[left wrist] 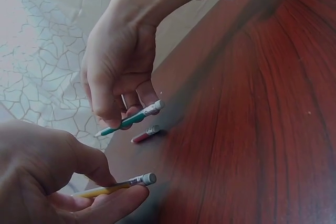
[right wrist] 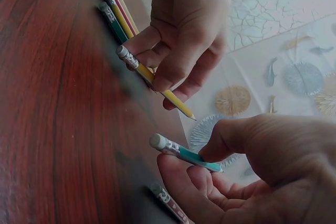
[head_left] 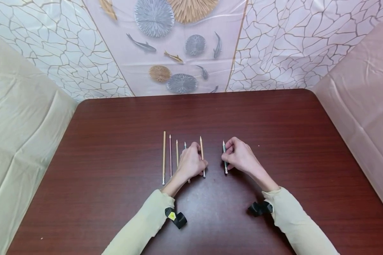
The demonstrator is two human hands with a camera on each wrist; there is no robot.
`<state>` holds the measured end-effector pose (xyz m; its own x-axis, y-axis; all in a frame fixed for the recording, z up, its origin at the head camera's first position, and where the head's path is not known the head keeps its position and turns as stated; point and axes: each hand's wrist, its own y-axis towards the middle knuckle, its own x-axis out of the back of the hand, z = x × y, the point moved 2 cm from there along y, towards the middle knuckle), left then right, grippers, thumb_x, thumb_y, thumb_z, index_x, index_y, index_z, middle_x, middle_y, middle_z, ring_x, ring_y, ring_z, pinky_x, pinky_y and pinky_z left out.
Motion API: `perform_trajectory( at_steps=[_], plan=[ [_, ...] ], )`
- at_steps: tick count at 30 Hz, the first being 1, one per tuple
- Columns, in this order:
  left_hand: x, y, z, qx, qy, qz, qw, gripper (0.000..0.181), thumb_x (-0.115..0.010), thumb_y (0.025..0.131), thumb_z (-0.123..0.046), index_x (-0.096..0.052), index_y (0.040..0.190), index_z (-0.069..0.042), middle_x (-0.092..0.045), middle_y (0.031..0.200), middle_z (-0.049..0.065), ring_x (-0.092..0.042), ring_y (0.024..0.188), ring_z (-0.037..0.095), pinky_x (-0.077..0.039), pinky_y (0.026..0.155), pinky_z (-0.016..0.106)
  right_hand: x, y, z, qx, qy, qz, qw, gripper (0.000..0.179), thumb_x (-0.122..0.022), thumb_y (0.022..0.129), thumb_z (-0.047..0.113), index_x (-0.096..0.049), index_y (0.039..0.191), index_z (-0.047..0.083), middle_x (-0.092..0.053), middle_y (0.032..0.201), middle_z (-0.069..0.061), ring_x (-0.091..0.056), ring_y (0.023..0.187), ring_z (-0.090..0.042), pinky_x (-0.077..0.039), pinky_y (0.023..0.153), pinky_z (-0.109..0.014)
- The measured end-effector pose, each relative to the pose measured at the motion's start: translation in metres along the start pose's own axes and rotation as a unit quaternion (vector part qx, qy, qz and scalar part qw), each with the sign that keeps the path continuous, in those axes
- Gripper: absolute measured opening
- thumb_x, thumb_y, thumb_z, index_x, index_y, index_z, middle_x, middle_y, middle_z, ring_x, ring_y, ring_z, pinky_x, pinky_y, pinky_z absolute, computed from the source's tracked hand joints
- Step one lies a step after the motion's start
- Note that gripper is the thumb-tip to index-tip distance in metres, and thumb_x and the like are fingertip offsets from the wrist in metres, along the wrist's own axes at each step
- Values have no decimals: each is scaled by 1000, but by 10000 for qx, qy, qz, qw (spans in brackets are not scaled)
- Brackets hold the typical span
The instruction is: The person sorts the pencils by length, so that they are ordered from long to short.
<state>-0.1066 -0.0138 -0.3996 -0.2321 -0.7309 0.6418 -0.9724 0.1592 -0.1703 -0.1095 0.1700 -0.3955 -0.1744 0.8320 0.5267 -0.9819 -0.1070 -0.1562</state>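
Observation:
My left hand [head_left: 191, 161] pinches a yellow pencil [head_left: 201, 148] between thumb and fingers, its point toward the far edge. To the right of it, my right hand [head_left: 240, 156] pinches a short green pencil [head_left: 224, 147], also pointing away, its white eraser toward me. Both pencils are held above the table in the wrist views. Beneath the right hand lies a short dark red pencil [right wrist: 170, 203], largely hidden in the head view. Left of the left hand, a row holds a long yellow pencil [head_left: 164, 156], a red one [head_left: 170, 152], a shorter yellow one [head_left: 177, 150] and a green one [head_left: 185, 144] partly covered by that hand.
The dark reddish wooden table [head_left: 115, 212] has rounded far corners. Patterned cloth [head_left: 178, 46] hangs behind it, and pale fabric [head_left: 19, 134] covers both sides. A black camera mount [head_left: 175, 217] sits on the left sleeve, another [head_left: 260, 208] on the right.

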Motion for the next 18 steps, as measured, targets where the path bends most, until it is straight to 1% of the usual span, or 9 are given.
perform_trajectory(
  at_steps=[8,12,15,18],
  plan=[
    [0,-2,5,42,199,-45,9998,43,-72,78,-3,-53,116,1,-63,66,-5,-58,39,5,-54,77,37,-5,1,1,-4,35,35,10000,25,-60,76,-1,-54,99,-3,-62,80,-11,-66,50,-23,-56,50,-36],
    [2,-4,6,64,226,-38,9997,44,-73,78,-4,-53,117,2,-62,65,-5,-58,40,5,-54,74,36,-6,1,2,2,14,54,10000,25,-61,76,-1,-53,99,-3,-62,81,-11,-66,50,-22,-56,51,-36],
    [3,-5,6,60,350,-48,9994,42,-72,78,-4,-53,115,2,-61,61,-6,-58,40,6,-54,73,36,-8,1,3,4,-1,76,10000,25,-61,76,-1,-53,99,-3,-62,81,-12,-66,50,-22,-56,51,-36],
    [4,-5,6,27,574,-84,9983,40,-73,77,-4,-54,113,1,-59,57,-6,-58,42,6,-54,73,37,-9,1,4,22,-41,96,9999,25,-61,76,-1,-53,99,-3,-62,82,-11,-66,51,-23,-56,51,-36]
  ],
)
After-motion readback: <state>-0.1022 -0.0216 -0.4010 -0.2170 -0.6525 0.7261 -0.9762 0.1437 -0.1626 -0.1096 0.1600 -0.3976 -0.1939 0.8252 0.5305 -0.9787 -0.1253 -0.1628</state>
